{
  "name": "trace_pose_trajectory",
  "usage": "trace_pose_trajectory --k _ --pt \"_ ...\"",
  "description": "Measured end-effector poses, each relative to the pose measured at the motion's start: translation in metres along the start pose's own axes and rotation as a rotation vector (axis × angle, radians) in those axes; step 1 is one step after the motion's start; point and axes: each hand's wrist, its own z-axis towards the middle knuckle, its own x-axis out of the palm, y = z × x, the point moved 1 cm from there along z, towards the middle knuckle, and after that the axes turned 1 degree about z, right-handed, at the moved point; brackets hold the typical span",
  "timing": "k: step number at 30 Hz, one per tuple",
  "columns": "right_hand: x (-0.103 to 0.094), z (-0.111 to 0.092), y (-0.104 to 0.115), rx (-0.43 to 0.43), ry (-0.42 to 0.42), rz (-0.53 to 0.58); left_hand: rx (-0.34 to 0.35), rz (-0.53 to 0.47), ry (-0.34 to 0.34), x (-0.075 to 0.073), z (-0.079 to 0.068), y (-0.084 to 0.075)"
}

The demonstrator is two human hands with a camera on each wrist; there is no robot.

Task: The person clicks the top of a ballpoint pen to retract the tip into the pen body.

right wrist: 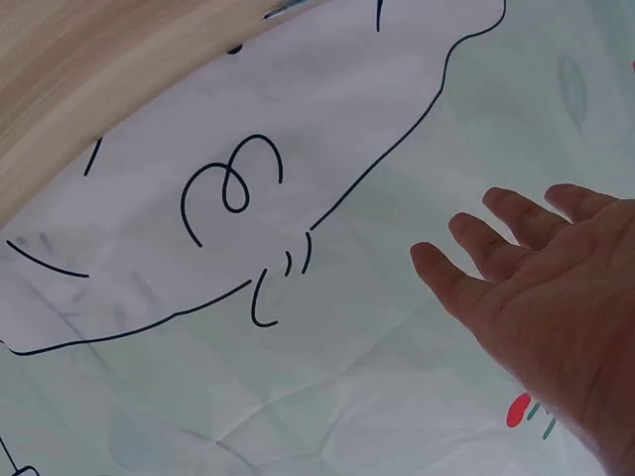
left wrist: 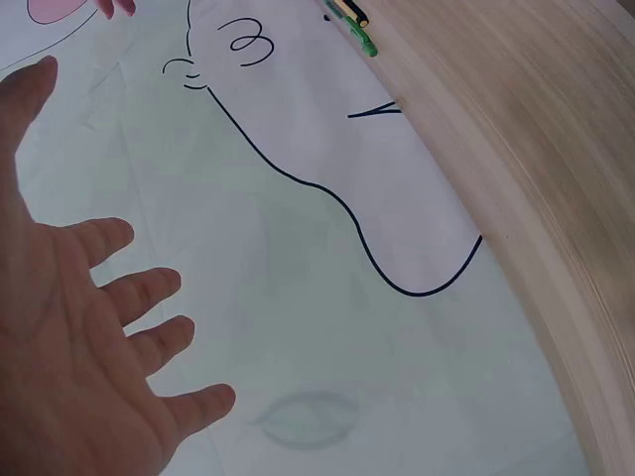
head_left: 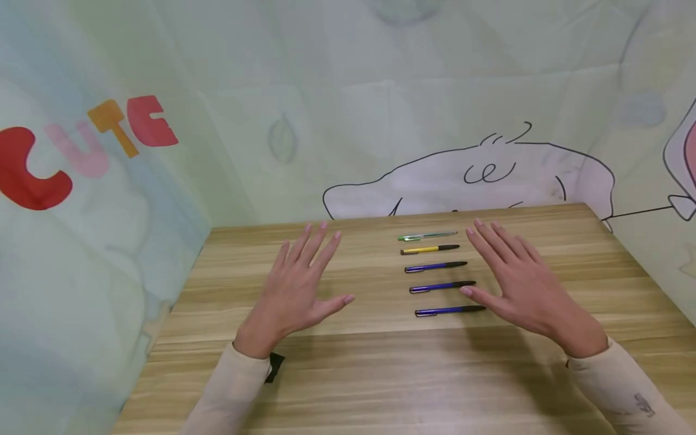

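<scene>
Several pens lie side by side in a column on the wooden table: a clear green pen [head_left: 428,236] farthest back, then a yellow pen [head_left: 429,249] with a black end, then blue pens [head_left: 435,266] with black ends, the nearest blue pen [head_left: 449,311] at the front. To their left, my left hand [head_left: 293,293] is held above the table, fingers straight and thumb spread, holding nothing. My right hand [head_left: 522,287] hovers at the pens' right ends, also spread and holding nothing; its thumb overlaps a blue pen in the head view. Both palms [left wrist: 79,337] look empty in the wrist views.
The wooden table [head_left: 348,374] meets a pale printed cloth wall [head_left: 348,109] at its back edge. Cloth also lines the left and right sides, with colourful letters [head_left: 147,121] on the left. A small black object [head_left: 275,367] shows at the left cuff.
</scene>
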Motion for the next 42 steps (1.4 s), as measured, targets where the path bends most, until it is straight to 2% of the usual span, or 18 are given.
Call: trace_pose_trajectory --k 6,11,14,17,24,30,35,42 --pt "-0.001 -0.001 -0.005 0.007 0.016 0.08 0.043 -0.085 -0.019 -0.001 -0.002 0.005" --pt "-0.001 0.003 -0.011 0.026 0.011 0.191 0.136 -0.166 -0.121 -0.001 -0.002 0.01" --pt "-0.001 0.006 -0.014 0.042 -0.003 0.245 0.158 -0.239 -0.165 -0.003 -0.002 0.013" --pt "0.0 0.008 -0.018 0.048 -0.034 0.288 0.129 -0.321 -0.168 -0.005 -0.003 0.015" --pt "0.005 0.016 -0.026 -0.017 -0.121 0.398 0.1 -0.564 -0.13 -0.005 -0.004 0.016" --pt "0.013 0.028 -0.034 0.022 -0.082 0.53 0.022 -0.767 -0.055 -0.001 -0.008 0.017" --pt "0.025 0.049 -0.039 0.089 0.009 0.588 -0.052 -0.791 0.006 -0.003 -0.017 0.022" --pt "0.043 0.085 -0.045 0.087 0.098 0.555 -0.042 -0.739 -0.016 -0.006 -0.027 0.027"
